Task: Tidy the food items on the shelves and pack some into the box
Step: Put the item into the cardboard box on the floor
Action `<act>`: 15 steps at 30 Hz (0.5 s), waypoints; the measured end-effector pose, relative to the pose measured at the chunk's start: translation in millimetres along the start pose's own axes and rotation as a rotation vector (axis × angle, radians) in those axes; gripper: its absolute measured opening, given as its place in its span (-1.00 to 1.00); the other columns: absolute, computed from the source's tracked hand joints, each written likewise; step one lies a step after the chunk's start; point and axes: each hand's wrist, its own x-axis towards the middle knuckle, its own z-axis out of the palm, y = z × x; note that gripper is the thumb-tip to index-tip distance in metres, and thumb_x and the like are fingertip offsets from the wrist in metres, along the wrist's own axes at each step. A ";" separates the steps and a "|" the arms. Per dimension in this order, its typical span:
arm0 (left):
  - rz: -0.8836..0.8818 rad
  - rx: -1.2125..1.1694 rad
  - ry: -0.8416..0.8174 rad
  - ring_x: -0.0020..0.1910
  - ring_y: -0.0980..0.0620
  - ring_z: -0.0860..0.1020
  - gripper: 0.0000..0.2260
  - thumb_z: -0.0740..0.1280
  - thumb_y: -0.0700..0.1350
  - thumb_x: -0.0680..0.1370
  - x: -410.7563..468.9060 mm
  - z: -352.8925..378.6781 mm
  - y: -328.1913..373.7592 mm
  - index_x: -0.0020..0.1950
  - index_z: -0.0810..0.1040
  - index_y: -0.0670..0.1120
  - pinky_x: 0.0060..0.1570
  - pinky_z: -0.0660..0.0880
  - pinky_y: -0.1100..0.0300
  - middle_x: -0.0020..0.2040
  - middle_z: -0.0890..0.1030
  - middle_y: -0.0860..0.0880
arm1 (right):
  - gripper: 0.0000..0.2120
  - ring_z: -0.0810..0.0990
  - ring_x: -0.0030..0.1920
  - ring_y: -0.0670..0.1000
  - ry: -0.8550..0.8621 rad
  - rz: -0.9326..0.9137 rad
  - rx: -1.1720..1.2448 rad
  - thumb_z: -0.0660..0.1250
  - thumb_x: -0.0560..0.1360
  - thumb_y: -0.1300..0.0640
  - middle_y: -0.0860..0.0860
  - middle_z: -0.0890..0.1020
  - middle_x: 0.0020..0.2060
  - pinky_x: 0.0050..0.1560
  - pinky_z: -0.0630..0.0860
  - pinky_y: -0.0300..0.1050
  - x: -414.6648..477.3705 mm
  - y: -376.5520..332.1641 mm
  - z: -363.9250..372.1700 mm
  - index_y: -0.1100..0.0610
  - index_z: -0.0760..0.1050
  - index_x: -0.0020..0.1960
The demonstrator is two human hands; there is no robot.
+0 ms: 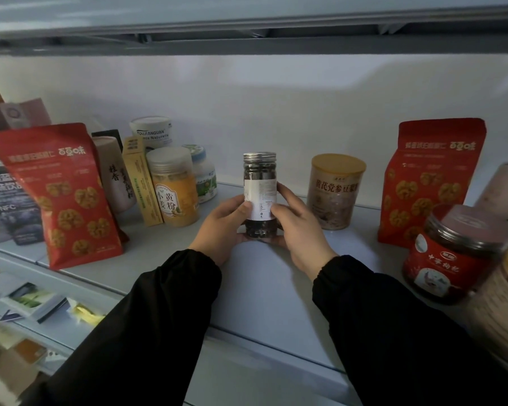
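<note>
Midway along the shelf (pixel 261 288), left hand (pixel 220 227) and right hand (pixel 301 232) grip an upright dark-filled jar (pixel 260 183), fingers (pixel 285 189) curled round its lower half. Its base is hidden, its label unreadable. The right-edge tub (pixel 505 312) is cut off.

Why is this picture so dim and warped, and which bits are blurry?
Head view: dim, bluish light under the upper shelf; the wide lens seems to splay the left red bag and right red bag outward; the dark jar held by the left hand and right hand is sharpest; the blue carton at far left is smeared.
</note>
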 end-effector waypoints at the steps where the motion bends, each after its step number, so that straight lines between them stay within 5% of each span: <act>1: 0.003 0.004 0.018 0.07 -0.06 0.71 -0.79 0.21 -0.16 0.73 0.3 0.3 -0.1 0.24 0.63 -0.04 -0.01 0.68 -0.04 0.10 0.73 -0.11 | -0.58 0.73 0.11 0.13 0.008 -0.009 -0.014 0.26 0.67 0.22 0.10 0.72 0.13 0.07 0.68 0.29 0.7 1.0 0.0 -0.18 0.48 0.42; 8: -0.022 -0.022 0.068 -0.01 -0.07 0.71 -0.80 0.20 -0.15 0.74 2.0 -0.5 -0.8 0.18 0.62 -0.13 -0.12 0.68 0.00 0.00 0.73 -0.13 | -0.50 0.74 0.03 0.07 0.018 -0.077 -0.112 0.39 0.62 0.17 0.10 0.60 0.16 0.00 0.71 0.22 -2.5 1.5 0.0 -0.26 0.39 0.43; 15: -0.046 -0.064 0.068 -0.01 -0.11 0.72 -0.78 0.22 -0.12 0.73 2.3 -0.1 -0.5 0.20 0.64 -0.11 0.09 0.65 -0.21 0.04 0.74 -0.17 | -0.46 0.75 -0.01 0.10 0.007 -0.094 -0.141 0.42 0.62 0.16 0.09 0.57 0.14 -0.17 0.70 0.02 -5.0 0.6 0.0 -0.32 0.35 0.42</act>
